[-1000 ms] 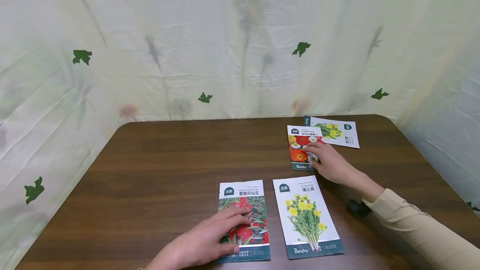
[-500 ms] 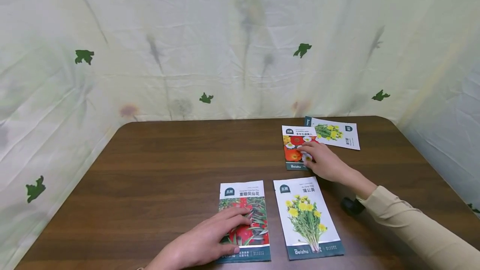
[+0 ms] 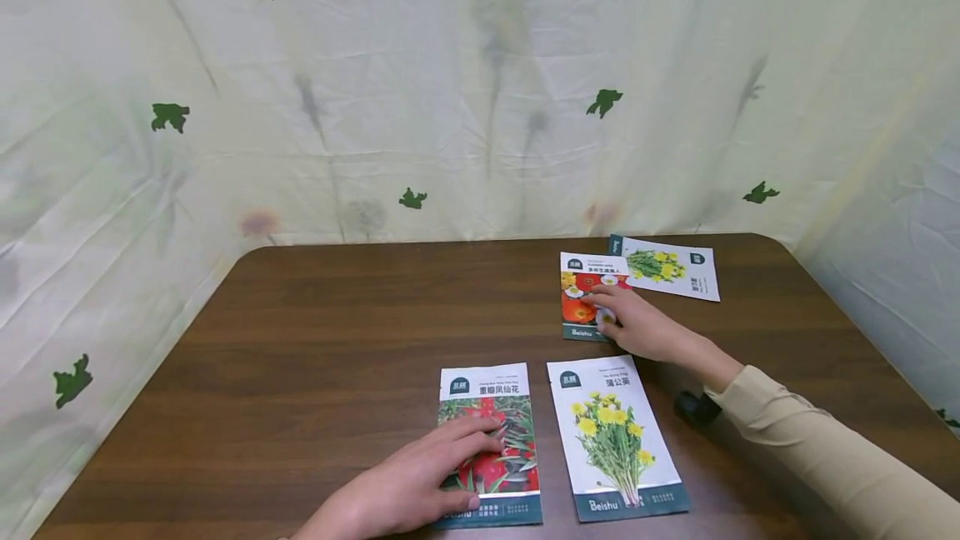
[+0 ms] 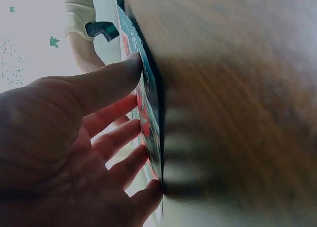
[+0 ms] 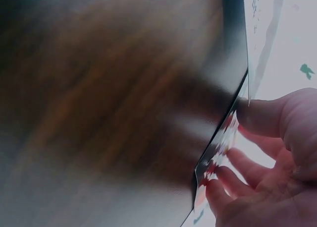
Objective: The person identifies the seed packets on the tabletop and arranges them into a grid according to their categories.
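Note:
Four flower seed packets lie flat on the table in the head view. My left hand (image 3: 412,477) rests its spread fingertips on a packet with red flowers (image 3: 517,482), near the front. Farther back, my right hand (image 3: 648,325) presses its fingertips on an orange-red flower packet (image 3: 574,311), covering its lower right part. In the right wrist view the thumb (image 5: 265,118) and fingers touch that packet from above. Between the hands lies a white packet with yellow dandelions (image 3: 611,440). Another dandelion packet (image 3: 686,269) lies sideways, partly under the orange-red one.
The brown wooden table (image 3: 315,340) has rounded far corners. A pale curtain (image 3: 450,107) with green leaf prints hangs behind it and along both sides. A black wrist device (image 3: 697,408) shows beneath the right sleeve (image 3: 810,423).
My right hand has slid the orange-red flower packet a little to the left, uncovering more of the sideways dandelion packet. The left hand stays in place on its packet.

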{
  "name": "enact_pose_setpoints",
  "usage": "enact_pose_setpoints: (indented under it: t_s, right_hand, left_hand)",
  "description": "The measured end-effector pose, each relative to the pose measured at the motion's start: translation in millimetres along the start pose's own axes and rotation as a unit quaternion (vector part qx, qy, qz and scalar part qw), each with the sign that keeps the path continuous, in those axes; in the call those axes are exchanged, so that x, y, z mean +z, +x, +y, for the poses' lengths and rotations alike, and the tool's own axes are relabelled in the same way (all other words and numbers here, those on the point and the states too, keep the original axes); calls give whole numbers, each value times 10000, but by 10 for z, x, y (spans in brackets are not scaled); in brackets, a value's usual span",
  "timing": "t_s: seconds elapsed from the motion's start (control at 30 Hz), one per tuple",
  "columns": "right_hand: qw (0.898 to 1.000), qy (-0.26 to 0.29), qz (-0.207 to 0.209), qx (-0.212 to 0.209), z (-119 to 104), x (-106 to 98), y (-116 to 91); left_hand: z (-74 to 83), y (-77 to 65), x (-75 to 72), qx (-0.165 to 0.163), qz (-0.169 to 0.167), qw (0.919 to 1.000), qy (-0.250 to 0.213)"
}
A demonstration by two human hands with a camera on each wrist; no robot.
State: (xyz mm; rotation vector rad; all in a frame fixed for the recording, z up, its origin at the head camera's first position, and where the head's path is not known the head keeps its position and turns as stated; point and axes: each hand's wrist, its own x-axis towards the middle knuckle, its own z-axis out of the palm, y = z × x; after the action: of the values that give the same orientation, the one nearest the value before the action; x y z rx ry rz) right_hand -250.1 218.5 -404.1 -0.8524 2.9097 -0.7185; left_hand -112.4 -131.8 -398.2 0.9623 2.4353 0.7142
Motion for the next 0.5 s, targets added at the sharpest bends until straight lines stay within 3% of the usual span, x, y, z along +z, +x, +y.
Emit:
enact_pose_setpoints:
  t_s: [0.5]
  right_hand:
    - [9993,185,-319,-91,44,-20,58]
  left_hand:
    - [17,-8,1,26,63,10000,21]
